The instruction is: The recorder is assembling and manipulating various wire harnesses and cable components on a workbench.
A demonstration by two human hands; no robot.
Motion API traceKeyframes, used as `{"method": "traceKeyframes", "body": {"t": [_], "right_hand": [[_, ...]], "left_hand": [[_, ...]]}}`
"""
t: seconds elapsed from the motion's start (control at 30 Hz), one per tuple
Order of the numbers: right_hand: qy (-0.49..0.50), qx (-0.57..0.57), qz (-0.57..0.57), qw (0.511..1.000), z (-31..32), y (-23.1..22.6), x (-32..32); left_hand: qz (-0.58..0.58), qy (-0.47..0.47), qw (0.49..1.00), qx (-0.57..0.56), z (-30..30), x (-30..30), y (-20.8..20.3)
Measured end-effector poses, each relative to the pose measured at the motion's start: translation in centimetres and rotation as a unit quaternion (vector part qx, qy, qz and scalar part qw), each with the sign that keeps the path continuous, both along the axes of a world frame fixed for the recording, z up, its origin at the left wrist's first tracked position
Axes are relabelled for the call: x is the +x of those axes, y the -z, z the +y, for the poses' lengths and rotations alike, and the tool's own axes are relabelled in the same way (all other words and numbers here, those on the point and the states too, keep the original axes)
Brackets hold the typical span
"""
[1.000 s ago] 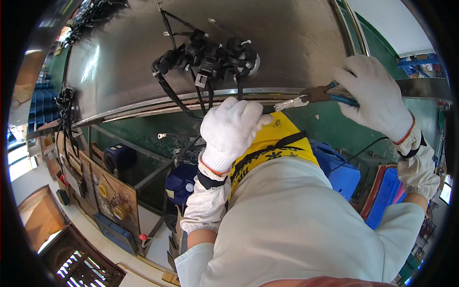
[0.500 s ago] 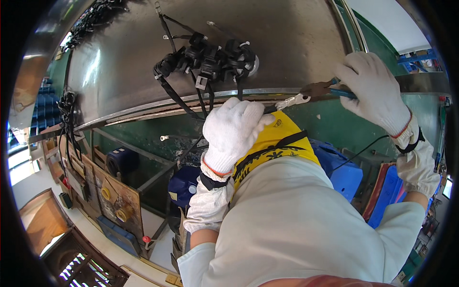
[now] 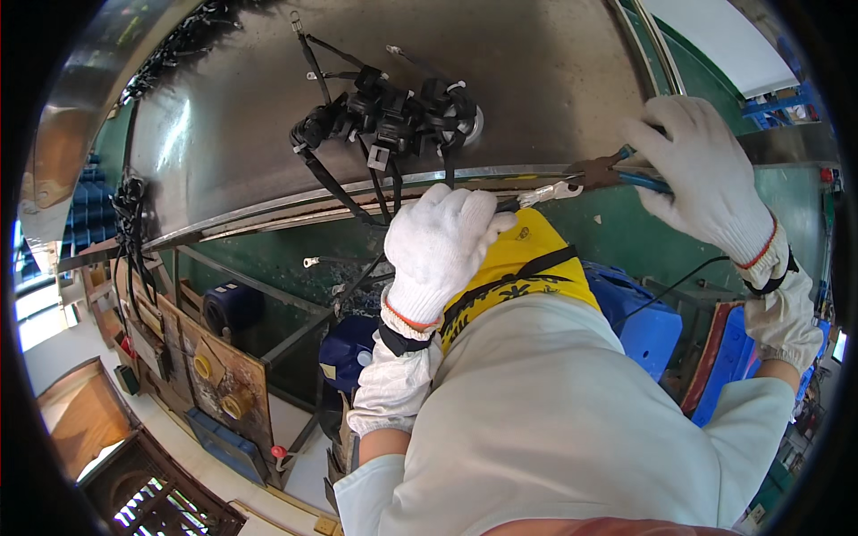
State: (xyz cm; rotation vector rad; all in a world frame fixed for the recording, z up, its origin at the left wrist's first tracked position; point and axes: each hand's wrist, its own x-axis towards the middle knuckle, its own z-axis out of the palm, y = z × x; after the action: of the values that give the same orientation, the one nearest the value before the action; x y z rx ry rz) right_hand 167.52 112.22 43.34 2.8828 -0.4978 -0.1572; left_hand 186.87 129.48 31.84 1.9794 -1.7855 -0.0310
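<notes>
My left hand (image 3: 436,243), in a white knitted glove, is closed around a black cable in front of the table's near edge. From its fingers a silvery metal cable lug (image 3: 545,194) points right, with a hole at its flat end. My right hand (image 3: 702,174), gloved too, grips the blue handles of a pair of pliers (image 3: 597,171). The dark jaws are right beside the lug's tip; whether they touch it I cannot tell. Beyond my left hand, a black wiring harness (image 3: 393,121) with connectors and several ring-ended leads lies on the metal table (image 3: 545,80).
More black cables (image 3: 134,219) hang over the table's left end, and a heap of them (image 3: 192,40) lies at the far left. Below are blue containers (image 3: 639,317), a dark blue jug (image 3: 344,351) and a wooden board (image 3: 219,366) with yellow round parts. A yellow apron (image 3: 523,255) covers my waist.
The whole view has shifted slightly. Both hands keep their holds, and the pliers' jaws stay beside the lug, with the right hand's fingers slightly moved on the handles.
</notes>
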Motion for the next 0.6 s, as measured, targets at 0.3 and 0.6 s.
{"method": "traceKeyframes", "body": {"t": [0.3,0.6], "right_hand": [[0.008,-0.014,-0.005,1.000,0.5,-0.1,0.2],[0.035,0.027,0.028,0.999,-0.3,0.8,0.3]], "left_hand": [[0.001,0.003,1.000,0.009,0.0,0.1,-0.2],[0.014,0.005,1.000,-0.010,0.1,0.6,0.5]]}}
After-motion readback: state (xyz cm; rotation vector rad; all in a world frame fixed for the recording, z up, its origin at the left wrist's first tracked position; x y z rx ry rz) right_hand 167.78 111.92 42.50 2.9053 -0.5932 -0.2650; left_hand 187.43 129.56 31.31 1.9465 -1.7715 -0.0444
